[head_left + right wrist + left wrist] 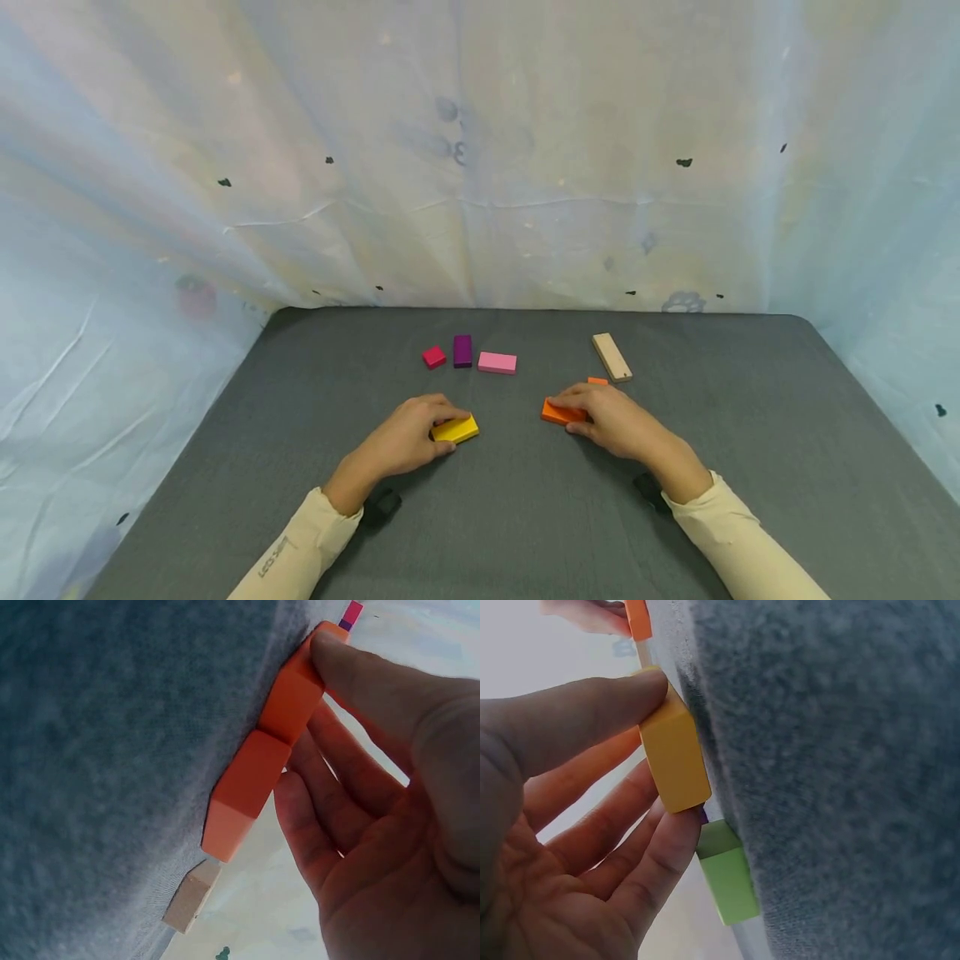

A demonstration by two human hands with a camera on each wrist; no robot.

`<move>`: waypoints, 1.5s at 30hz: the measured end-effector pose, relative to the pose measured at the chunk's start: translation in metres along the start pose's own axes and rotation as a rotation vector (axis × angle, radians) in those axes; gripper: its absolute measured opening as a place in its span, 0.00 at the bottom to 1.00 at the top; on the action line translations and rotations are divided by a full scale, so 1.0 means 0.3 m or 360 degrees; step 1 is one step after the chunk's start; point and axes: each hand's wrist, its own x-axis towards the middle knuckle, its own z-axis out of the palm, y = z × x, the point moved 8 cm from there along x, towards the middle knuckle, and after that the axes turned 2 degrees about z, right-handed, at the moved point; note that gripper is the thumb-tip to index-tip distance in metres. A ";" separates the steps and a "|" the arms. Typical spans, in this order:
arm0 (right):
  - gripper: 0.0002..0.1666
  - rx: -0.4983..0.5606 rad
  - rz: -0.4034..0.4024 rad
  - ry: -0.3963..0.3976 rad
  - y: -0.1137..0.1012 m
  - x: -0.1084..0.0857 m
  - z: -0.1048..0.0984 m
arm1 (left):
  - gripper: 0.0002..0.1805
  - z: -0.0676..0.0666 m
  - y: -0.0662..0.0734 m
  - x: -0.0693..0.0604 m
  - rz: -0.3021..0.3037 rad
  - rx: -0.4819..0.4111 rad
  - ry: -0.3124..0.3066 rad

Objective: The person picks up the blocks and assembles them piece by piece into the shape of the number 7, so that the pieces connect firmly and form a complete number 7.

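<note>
My left hand (pixel 408 433) pinches a yellow block (pixel 456 430) between thumb and fingers, low over the grey cloth. In the left wrist view the thumb lies on one end of the yellow block (pixel 676 761), and a green block (pixel 731 883) shows past its far end; the head view hides that green block. To the right, my right hand (pixel 618 421) grips an orange block (pixel 562 413). A second orange block (pixel 244 787) adjoins the gripped one in the right wrist view; only a sliver of it (pixel 597 381) appears behind the hand in the head view.
Farther back lie a red block (pixel 433 357), a purple block (pixel 462 351) and a pink block (pixel 497 362). A plain wooden block (pixel 612 357) lies beyond my right hand. The grey table (pixel 750 400) meets hanging patterned sheets (pixel 525 233) at its back edge.
</note>
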 end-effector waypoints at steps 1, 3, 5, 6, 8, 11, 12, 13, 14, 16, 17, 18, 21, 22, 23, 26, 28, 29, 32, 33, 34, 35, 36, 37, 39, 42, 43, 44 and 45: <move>0.26 -0.0002 -0.0007 0.0003 0.000 -0.001 -0.002 | 0.24 -0.003 0.003 0.000 0.0000 -0.0001 0.0008; 0.26 -0.0009 -0.0020 0.0013 -0.001 -0.003 -0.007 | 0.24 -0.009 0.010 0.002 0.0006 -0.0004 0.0028; 0.26 -0.0021 -0.0036 0.0023 -0.001 -0.002 -0.011 | 0.24 -0.015 0.016 0.004 0.0013 0.0009 0.0052; 0.26 -0.0018 -0.0032 0.0024 0.001 -0.002 -0.013 | 0.24 -0.017 0.018 0.004 0.0014 0.0013 0.0061; 0.26 -0.0024 -0.0024 0.0025 0.003 -0.002 -0.012 | 0.24 -0.019 0.020 0.003 0.0009 0.0011 0.0069; 0.26 -0.0018 -0.0019 0.0011 0.001 0.001 -0.004 | 0.24 -0.021 0.015 -0.009 -0.0022 0.0034 0.0078; 0.26 -0.0015 -0.0018 0.0003 -0.001 0.003 0.000 | 0.24 -0.025 0.013 -0.016 -0.0039 0.0041 0.0087; 0.26 -0.0011 -0.0019 -0.0006 -0.003 0.005 0.004 | 0.24 -0.030 0.011 -0.023 -0.0055 0.0047 0.0100; 0.26 -0.0008 -0.0024 -0.0012 -0.006 0.008 0.006 | 0.23 -0.035 0.009 -0.029 -0.0071 0.0056 0.0117; 0.26 -0.0009 -0.0030 -0.0015 -0.008 0.012 0.008 | 0.23 -0.048 0.011 -0.036 -0.0092 0.0062 0.0158; 0.26 -0.0010 -0.0025 -0.0013 -0.007 0.013 0.007 | 0.23 -0.055 0.016 -0.036 -0.0095 0.0058 0.0180; 0.26 -0.0011 -0.0021 -0.0009 -0.006 0.013 0.004 | 0.23 -0.060 0.022 -0.034 -0.0100 0.0051 0.0200; 0.26 -0.0019 -0.0015 0.0003 -0.001 0.014 -0.005 | 0.23 -0.064 0.036 -0.023 -0.0149 0.0038 0.0242; 0.26 -0.0025 -0.0019 0.0005 0.000 0.015 -0.007 | 0.23 -0.063 0.038 -0.021 -0.0177 0.0042 0.0254; 0.26 -0.0029 -0.0030 0.0005 -0.001 0.017 -0.010 | 0.23 -0.062 0.040 -0.019 -0.0210 0.0044 0.0265; 0.26 -0.0043 -0.0044 0.0003 -0.001 0.023 -0.017 | 0.23 -0.057 0.041 -0.014 -0.0296 0.0046 0.0292; 0.26 -0.0047 -0.0040 0.0001 0.001 0.024 -0.022 | 0.23 -0.056 0.047 -0.011 -0.0318 0.0026 0.0293; 0.26 -0.0046 -0.0033 0.0001 0.002 0.023 -0.025 | 0.23 -0.056 0.051 -0.010 -0.0319 0.0012 0.0286; 0.26 -0.0041 -0.0016 0.0007 0.007 0.019 -0.031 | 0.22 -0.057 0.072 -0.004 -0.0293 0.0003 0.0251; 0.26 -0.0042 -0.0010 0.0010 0.010 0.016 -0.031 | 0.22 -0.056 0.080 -0.002 -0.0280 0.0000 0.0237; 0.26 -0.0036 0.0000 0.0010 0.013 0.014 -0.028 | 0.22 -0.053 0.088 0.000 -0.0259 0.0001 0.0219; 0.26 -0.0037 0.0007 0.0010 0.016 0.011 -0.025 | 0.21 -0.051 0.097 0.002 -0.0243 0.0000 0.0203; 0.26 -0.0035 0.0014 0.0006 0.018 0.007 -0.020 | 0.21 -0.046 0.105 0.003 -0.0226 0.0001 0.0188; 0.26 -0.0035 0.0019 0.0000 0.020 0.004 -0.014 | 0.21 -0.040 0.112 0.004 -0.0214 -0.0003 0.0169; 0.26 -0.0031 0.0032 -0.0015 0.022 -0.001 -0.001 | 0.21 -0.025 0.123 0.005 -0.0188 -0.0006 0.0132; 0.26 -0.0027 0.0017 -0.0016 0.016 -0.004 0.011 | 0.22 -0.003 0.128 0.009 -0.0172 -0.0007 0.0093; 0.27 -0.0026 0.0015 -0.0014 0.014 -0.003 0.013 | 0.22 0.001 0.128 0.011 -0.0171 -0.0010 0.0080; 0.27 -0.0024 0.0017 -0.0012 0.012 -0.003 0.014 | 0.22 0.006 0.128 0.013 -0.0165 -0.0006 0.0070; 0.27 -0.0026 0.0018 -0.0011 0.011 -0.003 0.016 | 0.22 0.010 0.126 0.016 -0.0163 -0.0011 0.0057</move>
